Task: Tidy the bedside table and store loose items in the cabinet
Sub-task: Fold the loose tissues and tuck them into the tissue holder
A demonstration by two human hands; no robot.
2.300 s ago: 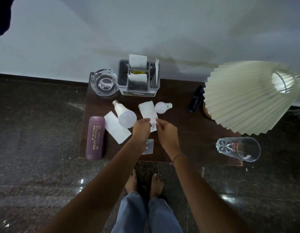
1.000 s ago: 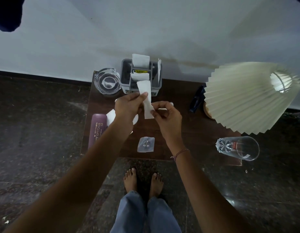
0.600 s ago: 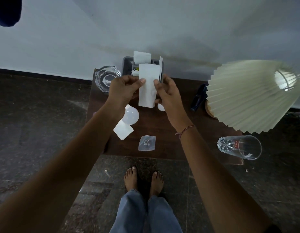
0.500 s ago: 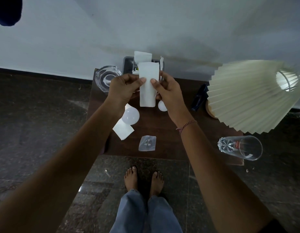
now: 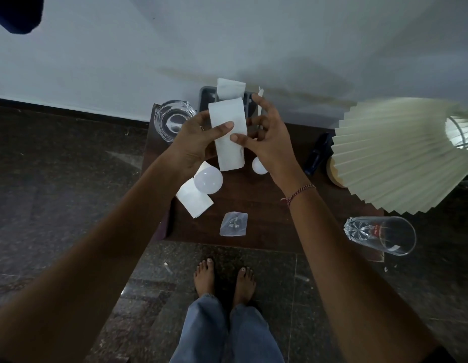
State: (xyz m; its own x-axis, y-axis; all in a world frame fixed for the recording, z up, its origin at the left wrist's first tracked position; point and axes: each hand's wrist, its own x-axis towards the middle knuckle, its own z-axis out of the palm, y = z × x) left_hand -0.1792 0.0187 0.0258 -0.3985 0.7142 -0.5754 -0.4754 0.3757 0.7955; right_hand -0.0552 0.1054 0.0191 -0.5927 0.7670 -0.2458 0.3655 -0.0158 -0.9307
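A white folded tissue (image 5: 229,150) hangs upright above the dark wooden bedside table (image 5: 256,203). My left hand (image 5: 196,140) pinches its left edge with the thumb on its front. My right hand (image 5: 264,140) touches its right edge with the thumb, the other fingers spread. Behind the tissue stands a grey organizer (image 5: 206,96) with more tissue in it. On the table lie a large white bulb (image 5: 208,180), a second tissue (image 5: 193,200), a small bulb (image 5: 258,166) and a clear packet (image 5: 234,224).
A glass ashtray (image 5: 172,119) sits at the table's back left. A pleated lamp shade (image 5: 390,153) overhangs the right side, with a dark object (image 5: 318,153) beside it. A drinking glass (image 5: 379,234) lies at the front right corner. My bare feet (image 5: 223,280) stand on dark stone floor.
Both hands lifted the tissue off the table and raised it in front of the organizer. Since half a second ago, the right hand's fingers have spread apart.
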